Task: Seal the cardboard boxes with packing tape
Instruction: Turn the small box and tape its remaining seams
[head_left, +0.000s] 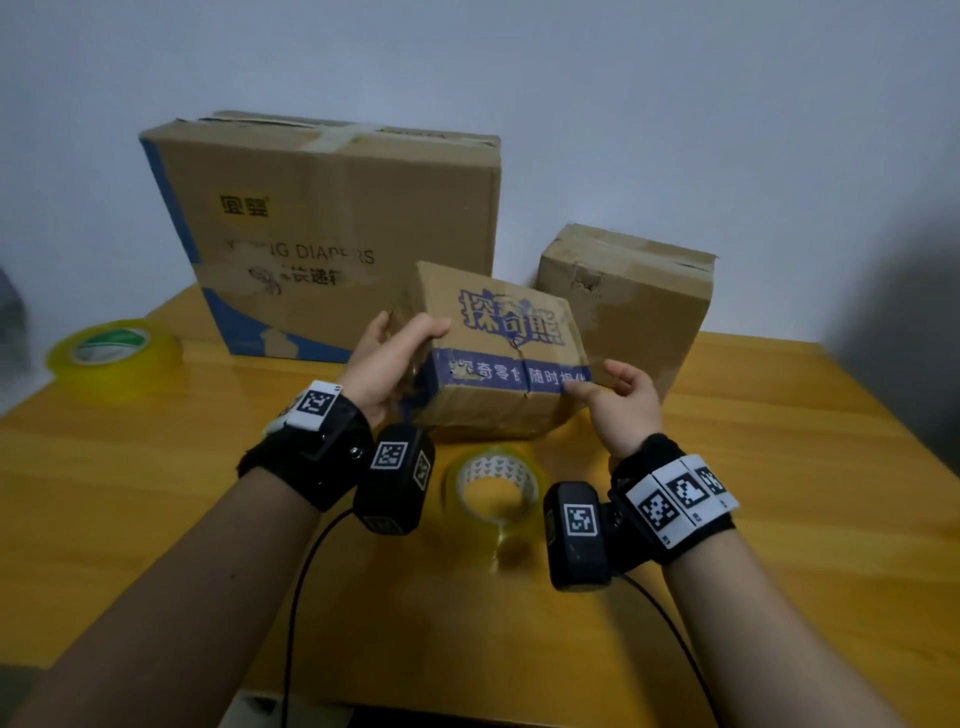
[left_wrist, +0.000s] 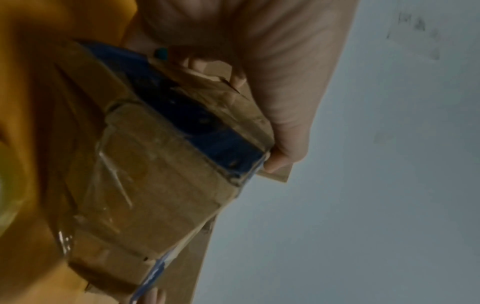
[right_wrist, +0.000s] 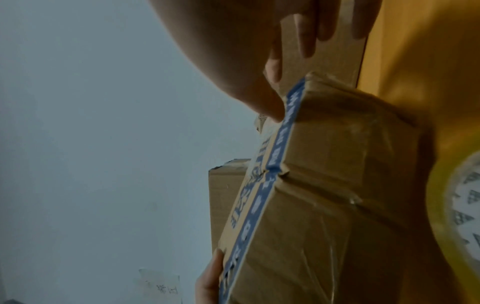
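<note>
A small cardboard box (head_left: 498, 364) with a blue printed band is tilted up off the yellow table (head_left: 779, 467). My left hand (head_left: 395, 358) grips its left corner, thumb over the top face and fingers behind. My right hand (head_left: 618, 400) is at the box's lower right corner, its thumb touching the blue band and its fingers loose beside the box. Close up in the left wrist view, the small box (left_wrist: 161, 185) shows clear tape across its side, with my left hand (left_wrist: 272, 82) clamped on its edge. A packing tape roll (head_left: 496, 486) lies flat on the table between my wrists.
A large diaper box (head_left: 332, 234) stands against the wall at the back. A medium cardboard box (head_left: 634, 296) sits to the right of it, just behind the small one. A second tape roll (head_left: 114, 353) lies at the table's far left edge.
</note>
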